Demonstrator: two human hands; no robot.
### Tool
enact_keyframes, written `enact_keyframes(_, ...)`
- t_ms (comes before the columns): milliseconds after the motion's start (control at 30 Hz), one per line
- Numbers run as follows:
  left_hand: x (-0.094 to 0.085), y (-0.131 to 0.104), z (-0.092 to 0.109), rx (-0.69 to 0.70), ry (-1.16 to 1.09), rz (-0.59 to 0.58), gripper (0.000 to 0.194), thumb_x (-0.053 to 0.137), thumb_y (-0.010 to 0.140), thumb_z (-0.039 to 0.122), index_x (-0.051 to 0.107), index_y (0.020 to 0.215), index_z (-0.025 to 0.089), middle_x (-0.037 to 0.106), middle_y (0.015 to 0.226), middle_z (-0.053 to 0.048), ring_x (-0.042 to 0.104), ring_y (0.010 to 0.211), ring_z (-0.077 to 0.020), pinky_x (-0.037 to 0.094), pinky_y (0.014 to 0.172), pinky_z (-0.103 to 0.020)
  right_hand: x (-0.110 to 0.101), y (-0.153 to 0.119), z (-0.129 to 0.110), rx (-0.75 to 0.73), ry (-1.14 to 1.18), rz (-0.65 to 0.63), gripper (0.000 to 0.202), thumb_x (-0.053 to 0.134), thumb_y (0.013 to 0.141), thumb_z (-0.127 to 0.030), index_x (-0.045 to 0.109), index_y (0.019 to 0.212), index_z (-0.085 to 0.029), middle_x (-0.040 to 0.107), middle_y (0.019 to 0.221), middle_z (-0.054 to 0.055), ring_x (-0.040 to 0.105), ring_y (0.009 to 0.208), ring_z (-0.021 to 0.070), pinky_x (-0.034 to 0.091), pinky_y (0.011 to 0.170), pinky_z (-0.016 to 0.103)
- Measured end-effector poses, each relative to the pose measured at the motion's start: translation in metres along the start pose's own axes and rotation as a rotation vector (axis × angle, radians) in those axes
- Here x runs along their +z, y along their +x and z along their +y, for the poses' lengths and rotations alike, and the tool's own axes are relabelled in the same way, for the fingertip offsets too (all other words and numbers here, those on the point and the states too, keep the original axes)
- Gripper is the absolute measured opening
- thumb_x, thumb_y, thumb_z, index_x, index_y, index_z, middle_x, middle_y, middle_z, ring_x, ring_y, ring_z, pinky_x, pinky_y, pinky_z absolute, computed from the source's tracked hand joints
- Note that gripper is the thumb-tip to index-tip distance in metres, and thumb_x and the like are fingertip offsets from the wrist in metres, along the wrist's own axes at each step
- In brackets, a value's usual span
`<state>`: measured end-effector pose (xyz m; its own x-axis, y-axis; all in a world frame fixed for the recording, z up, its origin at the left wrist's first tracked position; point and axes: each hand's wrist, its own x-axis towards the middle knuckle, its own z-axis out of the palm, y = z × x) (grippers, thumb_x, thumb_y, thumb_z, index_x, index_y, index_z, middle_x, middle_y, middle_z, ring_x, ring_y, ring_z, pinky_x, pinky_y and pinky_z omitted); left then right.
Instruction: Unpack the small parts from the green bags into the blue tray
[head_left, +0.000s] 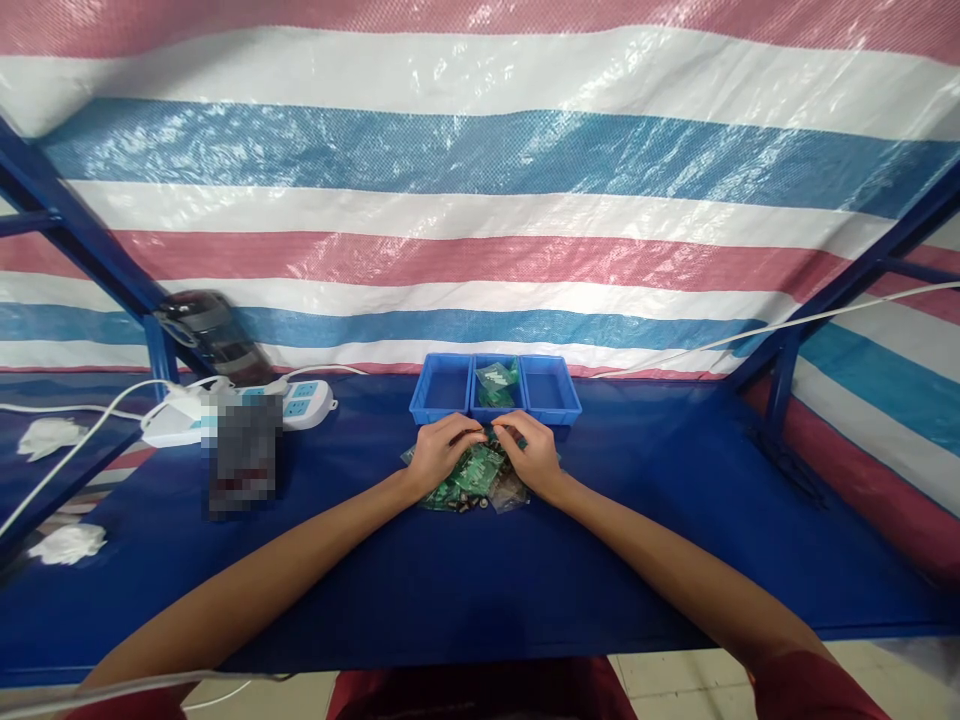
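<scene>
My left hand [442,452] and my right hand [534,455] meet just in front of the blue bins, fingertips bent together in a pinch. Whatever is between the fingers is too small to make out. Below them lies a pile of clear plastic bags with green pieces [480,467], which look like small circuit boards. Small metallic and dark parts [472,503] are loose at the pile's near edge. Behind my fingers, the middle blue bin [491,412] holds a bag of green pieces [498,380].
A left blue bin [442,385] and a right blue bin [550,385] flank the middle one. On the left are a white power strip [311,403] with cables, a blurred-out dark object [244,455] and a dark bottle-like thing [217,335]. Crumpled white tissue [69,543] lies far left.
</scene>
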<state>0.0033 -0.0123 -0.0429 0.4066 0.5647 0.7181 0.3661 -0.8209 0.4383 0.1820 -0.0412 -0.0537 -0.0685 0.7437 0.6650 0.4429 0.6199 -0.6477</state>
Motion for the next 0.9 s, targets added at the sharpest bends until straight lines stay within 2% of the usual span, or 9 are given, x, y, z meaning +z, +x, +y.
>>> enact_keyframes(167,-0.0004,-0.0028,-0.0044,0.011,0.033,-0.008,0.027,0.05,0.092,0.035,0.065,0.079,0.017,0.066,0.07,-0.002,0.061,0.062,-0.0118,0.048,0.058,-0.022,0.0,-0.0012,-0.001,-0.024,0.007,-0.012,0.019,0.05,0.091,-0.032,0.064,0.093,-0.02,0.064,0.08,0.005,0.059,0.065,0.0155,0.051,0.061,0.028)
enact_keyframes(267,-0.0001,-0.0034,-0.0063,0.021,0.015,-0.014,0.029,0.048,0.093,0.033,0.064,0.075,0.017,0.064,0.066,-0.002,0.059,0.059,-0.0113,0.046,0.056,-0.022,0.0011,-0.003,-0.0004,-0.064,0.014,-0.069,0.018,0.053,0.09,-0.033,0.064,0.097,-0.021,0.065,0.084,0.006,0.058,0.063,0.0148,0.051,0.059,0.028)
enact_keyframes(500,0.0004,-0.002,-0.0062,0.004,-0.052,-0.095,0.03,0.048,0.093,0.032,0.063,0.072,0.016,0.061,0.064,-0.001,0.056,0.058,-0.011,0.043,0.055,-0.021,0.002,-0.0044,0.0017,-0.161,-0.023,-0.119,0.018,0.053,0.091,-0.032,0.063,0.099,-0.021,0.065,0.091,0.007,0.057,0.063,0.0146,0.05,0.06,0.028)
enact_keyframes(600,-0.0008,-0.0012,-0.0044,-0.001,-0.045,-0.11,0.029,0.046,0.094,0.03,0.062,0.075,0.016,0.06,0.065,-0.002,0.057,0.06,-0.0114,0.044,0.057,-0.022,0.0014,-0.0043,0.0005,-0.142,-0.012,-0.116,0.019,0.05,0.092,-0.03,0.063,0.101,-0.02,0.064,0.09,0.007,0.058,0.064,0.0147,0.05,0.06,0.028)
enact_keyframes(733,-0.0021,0.0003,-0.0001,-0.024,0.002,-0.048,0.019,0.047,0.094,0.027,0.062,0.088,0.016,0.063,0.075,-0.003,0.059,0.067,-0.0117,0.046,0.062,-0.022,0.001,-0.0029,-0.0011,-0.066,0.009,-0.049,0.02,0.05,0.092,-0.032,0.063,0.099,-0.019,0.062,0.082,0.006,0.058,0.066,0.015,0.05,0.062,0.028)
enact_keyframes(900,-0.0017,0.0007,0.0023,-0.021,0.013,-0.011,0.014,0.053,0.092,0.026,0.062,0.096,0.016,0.062,0.08,-0.003,0.054,0.06,-0.009,0.045,0.057,-0.021,0.001,-0.0009,0.0003,-0.024,0.024,-0.008,0.018,0.052,0.091,-0.033,0.063,0.094,-0.019,0.059,0.076,0.004,0.055,0.061,0.0136,0.048,0.057,0.026)
